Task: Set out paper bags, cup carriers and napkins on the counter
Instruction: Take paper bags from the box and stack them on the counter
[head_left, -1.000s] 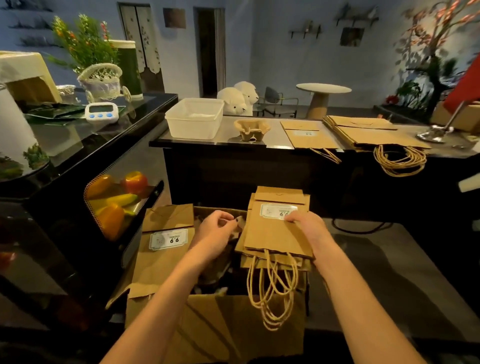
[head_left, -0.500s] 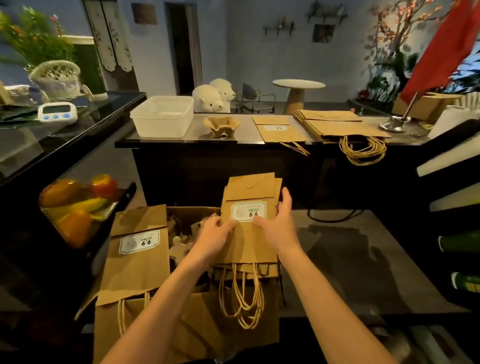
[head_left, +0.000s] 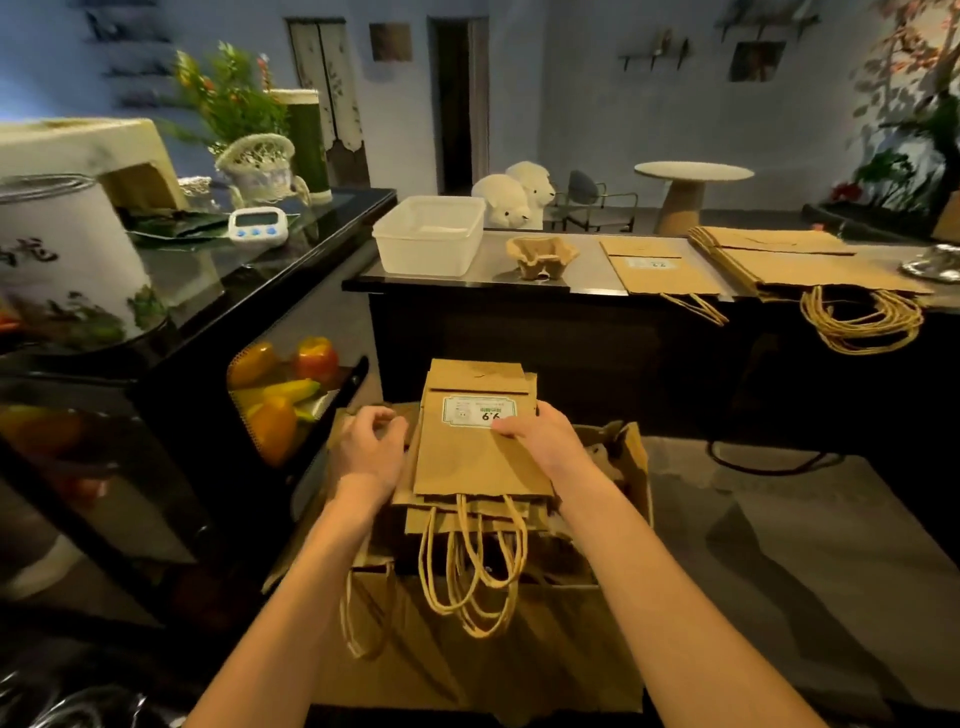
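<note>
A white plastic tub (head_left: 429, 241) stands just in front of two white plush animals (head_left: 511, 200). On the glossy black display case (head_left: 332, 218) sit a small white timer (head_left: 258, 225) and a woven basket (head_left: 258, 166) with greenery. Below, behind glass, lie orange and yellow shapes (head_left: 280, 384), perhaps peppers. A round white table (head_left: 693, 182) stands farther back.

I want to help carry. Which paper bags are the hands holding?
The labelled paper bag stack over the cardboard box, between left hand and right hand; the counter bags lie untouched.
</note>
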